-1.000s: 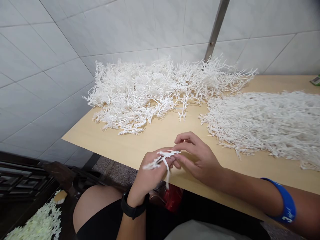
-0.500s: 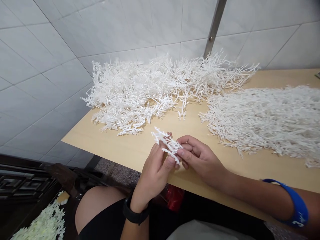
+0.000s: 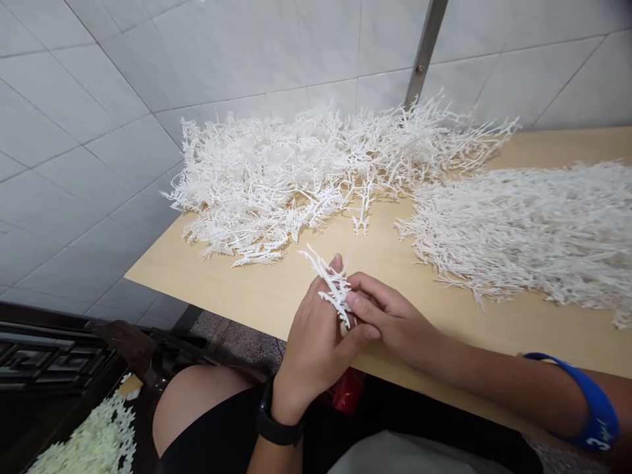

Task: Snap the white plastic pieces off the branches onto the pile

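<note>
Between my hands is a small white branching sprig [image 3: 336,288], like plastic coral or a bare artificial twig. My left hand [image 3: 318,342], with a black band at the wrist, curls around its lower end, the thumb reaching toward my right hand. Thumb and fingers of my right hand [image 3: 382,316] pinch the sprig from the right side. Both hands are over the front edge of the wooden table [image 3: 237,289]. Part of the sprig is hidden behind the fingers.
A tangled heap of white sprigs [image 3: 276,164] lies along the tiled wall. To the right is a flatter, combed-looking pile of white sprigs [image 3: 523,230]. Pale greenish-white pieces [image 3: 89,438] lie low at the left. A metal post [image 3: 424,52] stands at the wall.
The sprig has turned steeper in my hands. My left hand has rolled over and its thumb has shifted right toward my right hand. Both piles look the same.
</note>
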Demonstrator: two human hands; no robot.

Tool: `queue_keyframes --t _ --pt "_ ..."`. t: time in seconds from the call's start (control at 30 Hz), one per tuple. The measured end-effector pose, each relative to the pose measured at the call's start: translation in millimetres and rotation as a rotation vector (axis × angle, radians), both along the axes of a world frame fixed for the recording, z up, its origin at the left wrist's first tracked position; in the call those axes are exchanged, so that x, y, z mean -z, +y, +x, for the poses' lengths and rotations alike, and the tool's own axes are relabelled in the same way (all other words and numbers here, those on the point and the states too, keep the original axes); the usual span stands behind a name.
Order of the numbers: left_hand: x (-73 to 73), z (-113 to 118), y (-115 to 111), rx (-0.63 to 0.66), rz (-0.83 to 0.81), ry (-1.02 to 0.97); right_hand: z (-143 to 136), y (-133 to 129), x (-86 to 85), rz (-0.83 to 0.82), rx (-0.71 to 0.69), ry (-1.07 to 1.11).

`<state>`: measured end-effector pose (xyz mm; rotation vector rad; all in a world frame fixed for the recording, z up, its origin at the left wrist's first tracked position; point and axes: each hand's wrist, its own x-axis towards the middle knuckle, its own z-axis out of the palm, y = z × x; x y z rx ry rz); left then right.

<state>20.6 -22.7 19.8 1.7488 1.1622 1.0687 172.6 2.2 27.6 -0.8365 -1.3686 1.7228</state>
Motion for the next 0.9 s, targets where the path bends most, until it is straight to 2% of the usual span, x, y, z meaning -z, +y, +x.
queue_keyframes --t 0.23,0.5,0.63,0.73,0.8,0.9 --pt "1.9 5.5 -2.3 -0.079 -0.021 -0.187 0.4 2.2 3.5 0.036 -0.007 -0.120" --pt "1.2 -8.0 -2.2 -0.133 -0.156 -0.255 1.1 -2.4 4.7 0.207 -0.103 -0.252" --pt "0.5 -14.5 1.9 -0.081 -0.235 -0.399 1.5 -2.3 4.1 0.211 -0.128 -0.204" --pt "2.1 -18.1 3.9 -0.063 -0.299 -0.492 0.5 -0.2 3.0 0.141 -0.056 -0.100" --pt "3.1 -19.8 4.9 -0.065 -0.315 -0.514 -0.4 1.3 2.6 0.104 0.002 -0.056" --pt "3.7 -21.4 6.5 -0.064 -0.319 -0.508 -1.2 2.4 2.7 0.076 -0.011 -0.023"
